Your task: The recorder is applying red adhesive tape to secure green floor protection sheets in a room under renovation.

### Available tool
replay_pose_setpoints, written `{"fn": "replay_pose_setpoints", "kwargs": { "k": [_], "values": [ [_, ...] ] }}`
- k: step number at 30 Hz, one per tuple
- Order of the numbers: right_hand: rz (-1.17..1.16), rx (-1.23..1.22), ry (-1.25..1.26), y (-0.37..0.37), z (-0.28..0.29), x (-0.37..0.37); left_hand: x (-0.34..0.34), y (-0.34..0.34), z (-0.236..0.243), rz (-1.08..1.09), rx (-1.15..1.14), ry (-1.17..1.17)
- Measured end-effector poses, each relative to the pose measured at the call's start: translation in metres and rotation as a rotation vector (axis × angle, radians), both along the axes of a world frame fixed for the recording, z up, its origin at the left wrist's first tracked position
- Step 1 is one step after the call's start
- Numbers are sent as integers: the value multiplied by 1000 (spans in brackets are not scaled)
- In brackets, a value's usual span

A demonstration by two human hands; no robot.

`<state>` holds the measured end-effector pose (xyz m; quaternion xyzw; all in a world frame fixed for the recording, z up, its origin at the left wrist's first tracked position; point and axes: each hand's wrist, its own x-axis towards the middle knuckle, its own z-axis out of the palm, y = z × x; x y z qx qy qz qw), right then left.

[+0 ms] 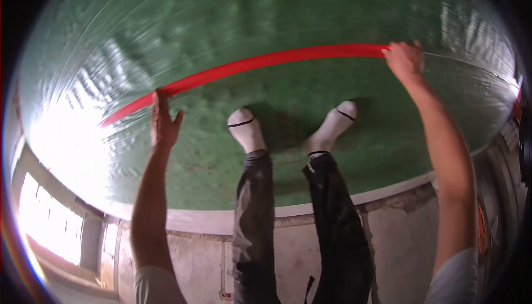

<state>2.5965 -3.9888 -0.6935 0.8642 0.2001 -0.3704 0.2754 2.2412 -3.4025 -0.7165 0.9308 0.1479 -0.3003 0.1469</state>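
Observation:
A long strip of red tape point(255, 63) runs across the wrinkled green sheet point(266, 10), curving in the wide view. Near its left part, my left hand point(164, 124) rests with fingers stretched on the tape and the thumb apart. My right hand point(404, 61) is closed at the tape's right end, with fingers and thumb pinched on it. Past that hand, a thin straight line like a seam or sheet edge continues toward the right. Whether the tape is fully stuck to the sheet between my hands, I cannot tell.
My feet in white socks point(247, 129) stand on the sheet just below the tape. A pale border point(205, 221) edges the green surface, with a grey concrete floor point(402, 243) beyond. A bright window point(52, 221) is at the lower left, and strong glare whitens the sheet's left side.

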Motion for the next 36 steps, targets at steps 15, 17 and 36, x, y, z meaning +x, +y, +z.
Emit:
{"fn": "replay_pose_setpoints", "kwargs": {
  "k": [15, 17, 36],
  "values": [
    [47, 280, -88, -18, 0, 7, 158, -369, -39, 181, -159, -299],
    [45, 312, -79, -9, -1, 6, 188, -432, -31, 138, -325, -379],
    [-66, 337, -49, -1, -12, -5, 160, -322, -14, -466, -170, -315]
  ]
}}
